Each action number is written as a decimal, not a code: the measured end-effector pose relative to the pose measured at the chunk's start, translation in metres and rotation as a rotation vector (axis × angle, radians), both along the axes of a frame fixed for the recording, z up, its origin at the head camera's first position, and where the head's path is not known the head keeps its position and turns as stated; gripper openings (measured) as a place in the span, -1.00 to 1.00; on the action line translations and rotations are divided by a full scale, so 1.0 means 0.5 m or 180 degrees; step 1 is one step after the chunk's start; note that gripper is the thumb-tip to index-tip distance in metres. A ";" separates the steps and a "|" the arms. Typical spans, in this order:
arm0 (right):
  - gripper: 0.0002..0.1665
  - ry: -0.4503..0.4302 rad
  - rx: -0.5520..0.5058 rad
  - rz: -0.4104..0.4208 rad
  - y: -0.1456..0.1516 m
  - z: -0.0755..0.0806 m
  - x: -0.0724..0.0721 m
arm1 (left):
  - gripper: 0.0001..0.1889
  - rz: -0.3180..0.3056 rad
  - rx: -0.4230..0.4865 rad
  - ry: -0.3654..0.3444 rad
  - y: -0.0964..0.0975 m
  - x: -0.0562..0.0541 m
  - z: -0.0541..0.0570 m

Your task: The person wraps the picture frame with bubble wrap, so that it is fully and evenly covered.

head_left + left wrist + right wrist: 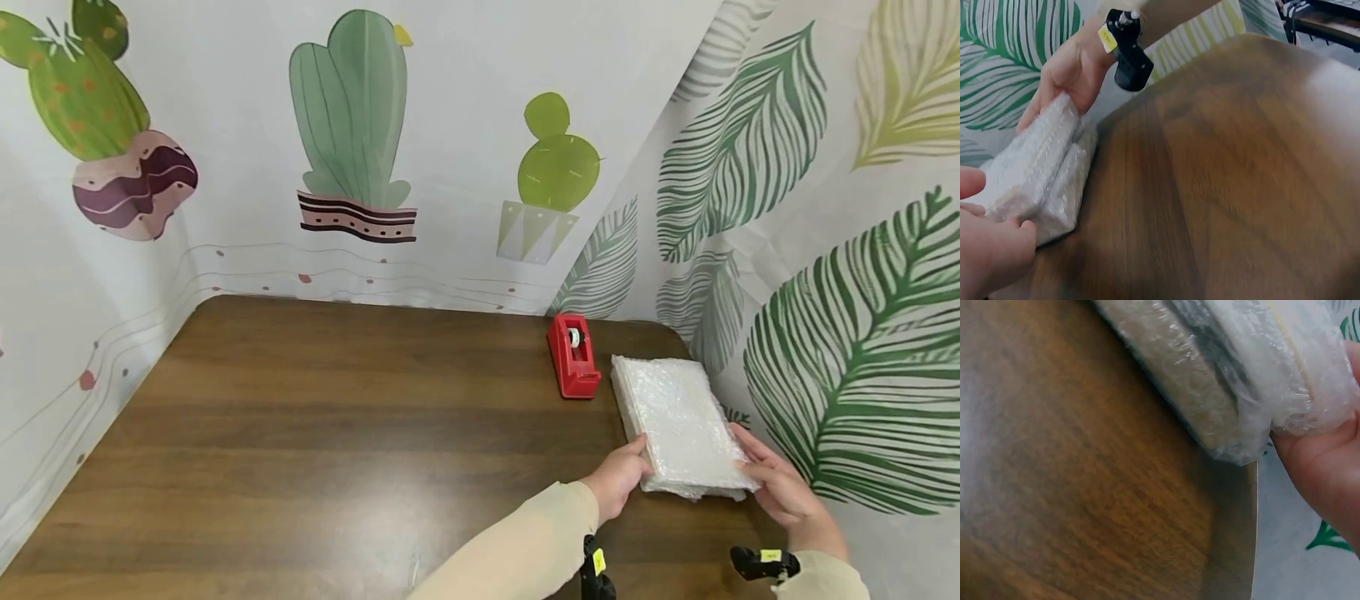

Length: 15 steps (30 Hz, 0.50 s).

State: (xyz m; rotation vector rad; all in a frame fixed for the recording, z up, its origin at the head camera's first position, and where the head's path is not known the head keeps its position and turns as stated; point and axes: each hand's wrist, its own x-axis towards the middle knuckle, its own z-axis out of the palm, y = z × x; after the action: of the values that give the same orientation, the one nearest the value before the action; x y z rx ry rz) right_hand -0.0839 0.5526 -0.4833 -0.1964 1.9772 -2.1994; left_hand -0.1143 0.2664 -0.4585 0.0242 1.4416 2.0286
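Observation:
Two flat bubble-wrapped packages lie one on top of the other at the right end of the table. The upper package (682,421) is whitish and shiny; a strip of the lower package (1185,375) shows under it in the right wrist view. My left hand (618,479) grips the upper package at its near left corner. At the near right corner, my right hand (783,492) holds the same package, its thumb at the edge. In the left wrist view, the left hand's fingers (1019,234) press against the wrap.
A red tape dispenser (573,358) stands just left of the packages, toward the back. The brown wooden table (360,433) ends close beside them on the right. Printed cloth (465,150) hangs behind the table and along its sides.

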 end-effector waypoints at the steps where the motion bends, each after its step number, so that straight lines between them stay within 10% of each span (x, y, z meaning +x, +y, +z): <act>1: -0.21 -0.0022 0.0115 -0.0068 -0.002 -0.001 0.001 | -0.22 -0.0046 -0.0012 0.0010 -0.003 -0.002 -0.001; 9: -0.15 -0.0726 0.1431 -0.0595 -0.024 0.027 -0.003 | -0.24 -0.0410 0.0064 0.0026 -0.028 -0.020 0.002; 15: -0.19 -0.1224 0.2609 -0.0452 -0.055 0.092 -0.014 | -0.45 -0.0716 -0.0236 0.0277 -0.079 -0.054 0.031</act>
State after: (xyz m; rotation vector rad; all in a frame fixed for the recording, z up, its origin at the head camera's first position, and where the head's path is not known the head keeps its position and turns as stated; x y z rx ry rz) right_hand -0.0910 0.5249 -0.4371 0.4488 2.4788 -1.1833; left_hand -0.1414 0.2268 -0.4433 0.2357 1.4947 1.8100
